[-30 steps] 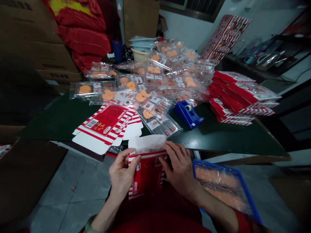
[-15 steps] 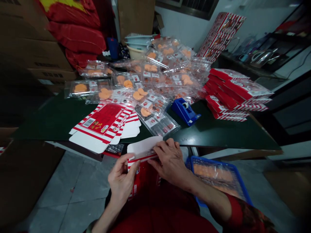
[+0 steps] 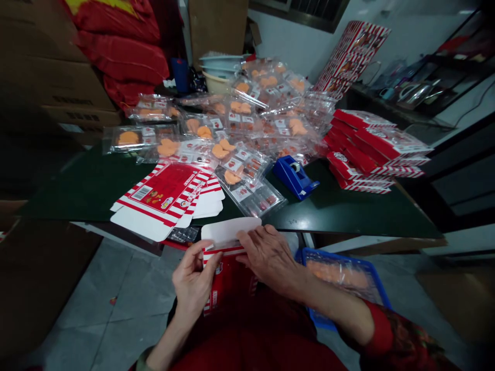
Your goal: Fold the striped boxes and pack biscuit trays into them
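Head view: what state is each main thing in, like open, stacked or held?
Striped box: held, open, white flap up
Left hand: gripping the box's left edge
Right hand: at the box's opening
Flat cartons: overlapping
Clear packets: heaped
Tape dispenser: upright
Red boxes: stacked
Blue crate: open-topped, holding wrapped orange pieces
Basins: stacked

red box, red-and-white stripes

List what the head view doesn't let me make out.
All in the head view:
- Inside of the held carton: hidden by its front panel and the right hand.
- Small print on the flat cartons: too small.
- Part of the blue crate: behind the right forearm.
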Action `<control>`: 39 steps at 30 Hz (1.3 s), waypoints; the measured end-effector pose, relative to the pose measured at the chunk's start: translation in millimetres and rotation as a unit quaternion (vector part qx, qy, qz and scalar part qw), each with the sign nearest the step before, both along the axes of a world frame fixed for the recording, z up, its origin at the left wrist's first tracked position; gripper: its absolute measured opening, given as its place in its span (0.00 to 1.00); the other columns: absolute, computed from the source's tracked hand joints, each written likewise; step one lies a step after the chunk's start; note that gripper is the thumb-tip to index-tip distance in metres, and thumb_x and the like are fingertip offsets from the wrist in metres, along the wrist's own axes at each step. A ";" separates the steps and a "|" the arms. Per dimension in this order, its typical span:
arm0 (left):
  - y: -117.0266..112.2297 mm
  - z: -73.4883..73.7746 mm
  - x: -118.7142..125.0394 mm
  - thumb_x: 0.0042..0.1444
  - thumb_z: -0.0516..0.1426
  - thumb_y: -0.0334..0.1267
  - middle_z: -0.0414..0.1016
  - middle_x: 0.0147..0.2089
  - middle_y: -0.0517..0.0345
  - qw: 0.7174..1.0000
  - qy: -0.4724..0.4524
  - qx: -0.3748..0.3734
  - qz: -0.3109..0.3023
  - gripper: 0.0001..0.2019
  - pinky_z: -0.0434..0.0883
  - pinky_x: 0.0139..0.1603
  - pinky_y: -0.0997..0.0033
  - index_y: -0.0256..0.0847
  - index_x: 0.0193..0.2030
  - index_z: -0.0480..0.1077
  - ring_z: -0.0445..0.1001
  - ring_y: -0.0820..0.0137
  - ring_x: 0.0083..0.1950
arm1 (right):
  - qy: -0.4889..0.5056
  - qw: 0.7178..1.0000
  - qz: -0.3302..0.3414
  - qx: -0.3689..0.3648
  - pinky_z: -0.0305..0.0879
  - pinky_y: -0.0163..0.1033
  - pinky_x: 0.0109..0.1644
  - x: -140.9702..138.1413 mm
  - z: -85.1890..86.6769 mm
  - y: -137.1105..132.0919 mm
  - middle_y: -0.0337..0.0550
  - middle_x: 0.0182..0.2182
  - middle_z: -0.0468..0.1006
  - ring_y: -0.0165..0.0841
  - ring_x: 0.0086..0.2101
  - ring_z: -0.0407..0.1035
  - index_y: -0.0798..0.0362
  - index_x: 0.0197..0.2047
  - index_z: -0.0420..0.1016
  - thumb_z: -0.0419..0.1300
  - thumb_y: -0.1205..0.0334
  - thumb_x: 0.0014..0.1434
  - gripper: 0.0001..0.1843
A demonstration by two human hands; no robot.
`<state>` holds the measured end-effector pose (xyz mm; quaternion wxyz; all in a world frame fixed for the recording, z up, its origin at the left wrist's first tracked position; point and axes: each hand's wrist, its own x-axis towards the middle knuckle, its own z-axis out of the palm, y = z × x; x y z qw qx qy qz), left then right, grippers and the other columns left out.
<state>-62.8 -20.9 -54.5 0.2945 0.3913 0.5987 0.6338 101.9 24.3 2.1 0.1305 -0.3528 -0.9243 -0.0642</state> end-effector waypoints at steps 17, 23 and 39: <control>8.3 -6.1 -17.2 0.45 0.65 0.41 0.68 0.23 0.68 0.998 -0.053 -0.033 0.002 0.15 0.61 0.16 0.83 0.40 0.39 0.70 0.57 0.82 0.16 | 0.451 0.880 -0.045 -0.144 0.66 0.44 0.48 33.3 -7.2 29.4 0.48 0.42 0.72 0.37 0.45 0.68 0.53 0.43 0.69 0.53 0.67 0.60 0.09; 11.4 -9.2 -19.2 0.47 0.63 0.46 0.72 0.26 0.64 0.996 -0.085 -0.039 0.007 0.14 0.65 0.22 0.80 0.38 0.35 0.71 0.65 0.79 0.22 | 0.634 0.592 -0.104 -0.487 0.65 0.35 0.35 5.9 -43.0 18.6 0.36 0.28 0.71 0.28 0.28 0.66 0.51 0.31 0.66 0.57 0.52 0.57 0.11; 18.3 13.7 -3.0 0.52 0.60 0.35 0.77 0.37 0.54 0.978 -0.134 0.075 -0.144 0.02 0.74 0.45 0.59 0.39 0.31 0.74 0.77 0.63 0.41 | 0.588 0.647 -0.054 -0.482 0.63 0.39 0.41 19.3 -35.1 25.3 0.41 0.30 0.71 0.33 0.34 0.67 0.53 0.24 0.71 0.54 0.67 0.48 0.06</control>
